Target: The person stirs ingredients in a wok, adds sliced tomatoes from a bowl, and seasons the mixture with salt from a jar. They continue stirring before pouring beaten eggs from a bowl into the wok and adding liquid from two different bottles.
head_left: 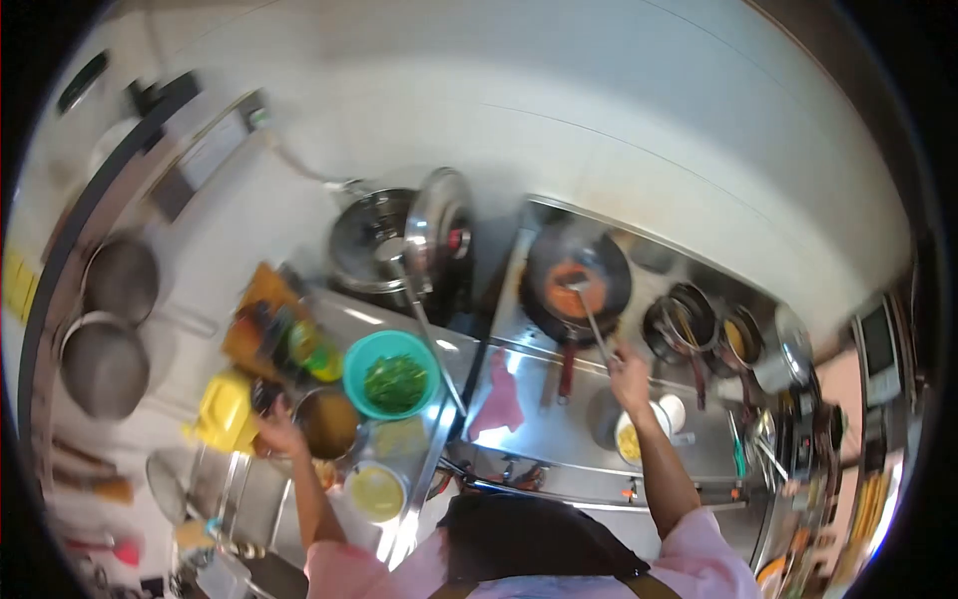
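My right hand (pixel 627 377) is closed round the long handle of a ladle (pixel 596 324). Its head rests in reddish-orange sauce (pixel 577 292) inside a dark wok (pixel 539 311) on the stove. Over on the left counter, my left hand (pixel 279 431) has its fingers curled at a dark rounded container (pixel 264 395), blurred in this view. Right beside it stands a yellow jug (pixel 225 411). Close to that hand is a metal pot of brown liquid (pixel 329 423). A turquoise bowl (pixel 351 374) with chopped greens (pixel 394 383) sits past the pot.
A large pot (pixel 349 245) with a tilted lid (pixel 431 225) stands behind the left counter. Smaller pans (pixel 687 317) fill the stove's right side. A pink cloth (pixel 497 397) and a bowl of yellow food (pixel 629 442) lie in front. Another pale yellow bowl (pixel 376 492) is nearby.
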Action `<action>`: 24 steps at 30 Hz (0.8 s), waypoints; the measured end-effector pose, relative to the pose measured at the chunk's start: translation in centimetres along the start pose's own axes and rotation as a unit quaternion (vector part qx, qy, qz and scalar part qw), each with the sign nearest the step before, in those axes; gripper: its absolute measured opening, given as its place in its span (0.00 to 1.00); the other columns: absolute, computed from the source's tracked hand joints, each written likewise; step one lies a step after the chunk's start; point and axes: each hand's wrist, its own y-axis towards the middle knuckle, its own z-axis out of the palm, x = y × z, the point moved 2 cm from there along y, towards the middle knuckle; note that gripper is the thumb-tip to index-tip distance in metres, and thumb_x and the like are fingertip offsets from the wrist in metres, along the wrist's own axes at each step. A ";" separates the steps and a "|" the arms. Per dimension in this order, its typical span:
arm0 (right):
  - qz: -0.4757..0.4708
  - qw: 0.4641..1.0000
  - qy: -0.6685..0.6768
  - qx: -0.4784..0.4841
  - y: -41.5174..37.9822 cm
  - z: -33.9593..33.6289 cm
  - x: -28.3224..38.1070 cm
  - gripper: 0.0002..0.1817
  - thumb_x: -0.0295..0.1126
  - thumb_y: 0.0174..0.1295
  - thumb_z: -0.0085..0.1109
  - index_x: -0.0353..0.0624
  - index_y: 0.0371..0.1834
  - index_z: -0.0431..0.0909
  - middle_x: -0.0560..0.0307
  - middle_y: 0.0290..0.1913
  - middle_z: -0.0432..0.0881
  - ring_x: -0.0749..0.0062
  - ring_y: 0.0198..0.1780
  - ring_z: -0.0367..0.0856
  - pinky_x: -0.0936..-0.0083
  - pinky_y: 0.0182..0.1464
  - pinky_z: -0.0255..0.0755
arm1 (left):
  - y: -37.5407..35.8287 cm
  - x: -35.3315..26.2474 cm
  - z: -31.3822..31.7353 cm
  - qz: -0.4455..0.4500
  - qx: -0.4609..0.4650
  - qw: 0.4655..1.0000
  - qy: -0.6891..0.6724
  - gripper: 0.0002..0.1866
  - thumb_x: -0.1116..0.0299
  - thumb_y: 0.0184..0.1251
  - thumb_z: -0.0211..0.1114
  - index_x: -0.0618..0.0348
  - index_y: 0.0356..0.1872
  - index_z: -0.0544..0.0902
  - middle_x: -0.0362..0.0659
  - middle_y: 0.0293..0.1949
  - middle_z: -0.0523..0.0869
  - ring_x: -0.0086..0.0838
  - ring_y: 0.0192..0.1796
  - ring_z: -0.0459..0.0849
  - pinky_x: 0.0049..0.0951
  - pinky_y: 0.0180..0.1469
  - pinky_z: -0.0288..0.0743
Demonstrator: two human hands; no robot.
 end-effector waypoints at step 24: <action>0.305 0.679 0.656 0.125 -4.6 5.1 7.1 0.16 0.40 0.69 0.48 0.38 0.46 0.77 0.59 0.23 0.75 0.73 0.20 0.72 0.74 0.22 0.68 | -23.1 -36.0 8.9 -0.344 0.364 0.603 -0.622 0.20 0.66 0.71 0.66 0.57 0.59 0.74 0.43 0.53 0.81 0.32 0.54 0.82 0.39 0.59 0.78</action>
